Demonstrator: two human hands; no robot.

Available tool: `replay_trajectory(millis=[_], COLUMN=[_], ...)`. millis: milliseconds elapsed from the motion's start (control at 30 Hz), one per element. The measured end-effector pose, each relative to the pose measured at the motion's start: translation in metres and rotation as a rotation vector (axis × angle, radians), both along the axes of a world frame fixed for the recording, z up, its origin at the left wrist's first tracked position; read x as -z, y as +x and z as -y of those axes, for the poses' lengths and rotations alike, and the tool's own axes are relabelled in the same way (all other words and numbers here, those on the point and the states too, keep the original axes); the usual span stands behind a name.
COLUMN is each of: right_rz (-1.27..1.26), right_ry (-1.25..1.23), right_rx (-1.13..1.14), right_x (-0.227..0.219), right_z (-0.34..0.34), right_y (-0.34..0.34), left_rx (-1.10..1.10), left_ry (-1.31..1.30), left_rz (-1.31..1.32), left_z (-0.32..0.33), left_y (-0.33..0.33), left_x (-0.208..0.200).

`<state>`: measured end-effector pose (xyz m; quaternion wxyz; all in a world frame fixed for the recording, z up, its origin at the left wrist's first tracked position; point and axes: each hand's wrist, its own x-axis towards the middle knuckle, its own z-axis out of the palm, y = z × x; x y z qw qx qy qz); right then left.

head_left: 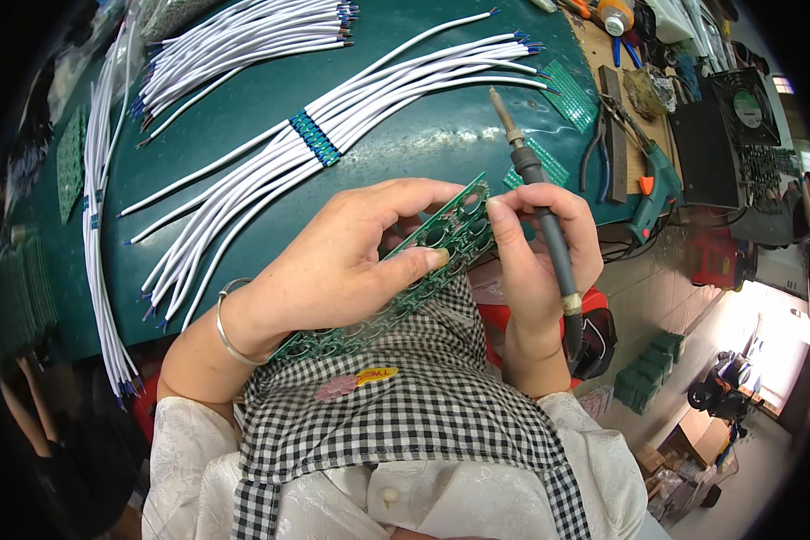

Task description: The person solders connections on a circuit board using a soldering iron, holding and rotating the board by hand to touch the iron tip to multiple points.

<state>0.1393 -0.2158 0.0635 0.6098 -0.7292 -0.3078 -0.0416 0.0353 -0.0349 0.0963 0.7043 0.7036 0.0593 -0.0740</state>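
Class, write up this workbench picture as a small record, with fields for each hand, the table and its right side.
Left hand: grips a green, perforated circuit board
Right hand: holds a grey-handled soldering iron, tip pointing away from the board
Table: dark green top, bearing a banded bundle of white insulated wires
Right side: teal, pistol-shaped tool with orange trigger

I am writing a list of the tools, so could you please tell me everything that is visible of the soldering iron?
The soldering iron is long and slim, with a dull, tapered metal tip, a pale collar, a dark ringed section, a smooth grey handle that looks plastic, a pale band and a black rear end. It lies slanted across the right hand, held there, its tip pointing forward and slightly left over the green table. Whether it is hot cannot be told.
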Motion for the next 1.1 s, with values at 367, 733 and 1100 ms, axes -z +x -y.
replay_trajectory(millis=[367,733,1100], right_rz=[-0.005,-0.05,-0.044], right_ry=[-0.065,-0.062,-0.066], right_rx=[0.034,0.025,0.011], right_x=[-0.001,-0.004,-0.009], right_z=[0.003,0.002,0.004], right_y=[0.001,0.003,0.004], left_rx=[0.011,-0.002,-0.006], left_ry=[-0.004,-0.053,-0.087], left_rz=[-0.021,-0.029,-0.074], left_z=[0.004,0.006,0.008], left_y=[0.005,0.007,0.007], left_x=[-0.001,0.001,0.001])
